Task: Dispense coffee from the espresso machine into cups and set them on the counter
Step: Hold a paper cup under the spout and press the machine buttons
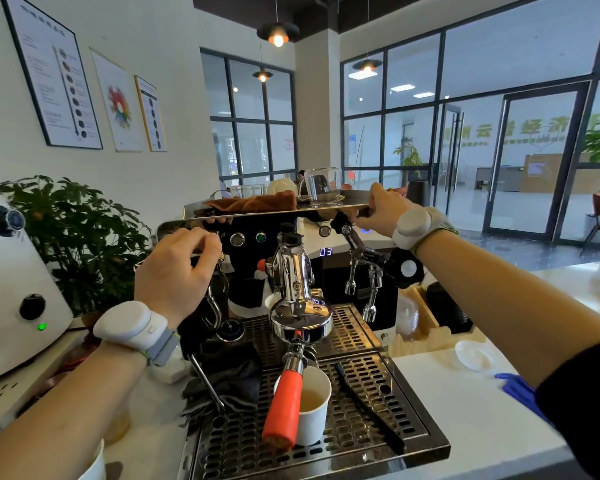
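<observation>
While the cup (309,407) stands on the drip tray (378,386) under the portafilter (284,400), the left hand (177,271) curls at the machine (291,271) front; the right hand (381,209) grips its top edge.

An orange-handled portafilter (282,407) hangs over a white cup (312,407) on the black perforated tray (378,393).
</observation>
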`<state>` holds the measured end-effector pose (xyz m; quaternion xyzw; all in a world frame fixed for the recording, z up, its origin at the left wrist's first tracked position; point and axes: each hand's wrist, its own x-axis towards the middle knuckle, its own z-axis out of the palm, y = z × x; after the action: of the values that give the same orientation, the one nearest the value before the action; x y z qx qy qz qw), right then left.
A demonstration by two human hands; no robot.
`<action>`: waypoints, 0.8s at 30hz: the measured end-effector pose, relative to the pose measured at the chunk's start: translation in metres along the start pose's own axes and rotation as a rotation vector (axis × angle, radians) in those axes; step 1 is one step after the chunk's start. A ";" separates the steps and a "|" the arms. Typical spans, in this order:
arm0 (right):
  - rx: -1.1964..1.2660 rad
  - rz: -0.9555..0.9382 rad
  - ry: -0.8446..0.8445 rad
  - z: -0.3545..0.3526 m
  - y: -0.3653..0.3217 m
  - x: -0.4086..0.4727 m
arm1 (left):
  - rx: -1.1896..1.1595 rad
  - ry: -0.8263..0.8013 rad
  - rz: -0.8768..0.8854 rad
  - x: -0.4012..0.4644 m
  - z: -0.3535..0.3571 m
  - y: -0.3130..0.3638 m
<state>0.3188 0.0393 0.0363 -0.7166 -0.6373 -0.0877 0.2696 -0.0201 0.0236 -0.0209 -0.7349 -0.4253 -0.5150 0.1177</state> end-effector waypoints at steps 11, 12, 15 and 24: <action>0.327 -0.246 0.070 -0.018 -0.052 -0.036 | -0.192 -0.058 -0.014 0.006 -0.015 0.015; 0.344 -0.259 0.066 -0.016 -0.056 -0.042 | -0.219 -0.059 0.001 0.004 -0.017 0.019; 0.378 -0.308 0.033 -0.012 -0.064 -0.059 | -0.305 -0.150 0.115 -0.004 -0.019 0.030; 0.632 -0.392 0.034 0.013 -0.069 -0.115 | -0.498 -0.405 0.140 -0.047 0.000 0.048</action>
<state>0.2295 -0.0504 -0.0096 -0.4606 -0.7535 0.0514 0.4662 0.0105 -0.0290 -0.0482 -0.8561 -0.2494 -0.4372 -0.1173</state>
